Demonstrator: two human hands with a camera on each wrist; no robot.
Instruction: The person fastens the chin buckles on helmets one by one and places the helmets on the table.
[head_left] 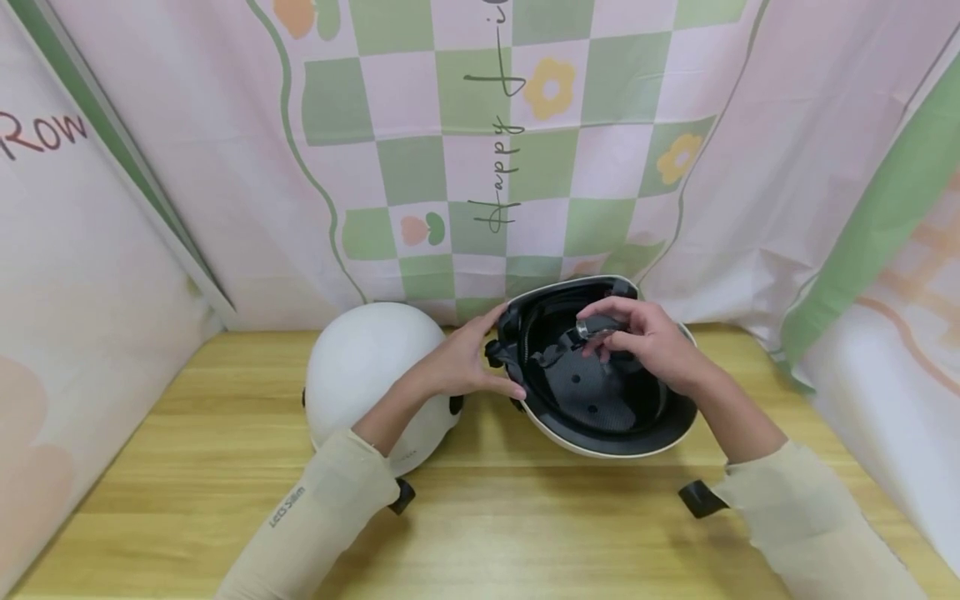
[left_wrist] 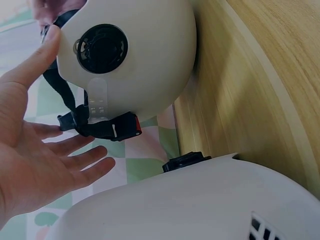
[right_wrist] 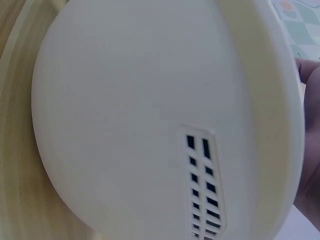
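An upturned white helmet (head_left: 600, 447) lies on the table with its black lining (head_left: 592, 392) facing up. My left hand (head_left: 468, 358) touches its left rim, thumb on the near side and fingers spread on the far side, by the black strap and buckle (left_wrist: 125, 126). Over the opening, my right hand (head_left: 648, 337) pinches a dark piece with a shiny end (head_left: 597, 327), joined to a strap. In the right wrist view the vented white shell (right_wrist: 140, 115) hides most of that hand.
A second white helmet (head_left: 375, 358), dome up, sits at the left under my left forearm. The wooden table (head_left: 525, 533) meets a checkered curtain (head_left: 540, 167) behind the helmets, with more curtain at both sides.
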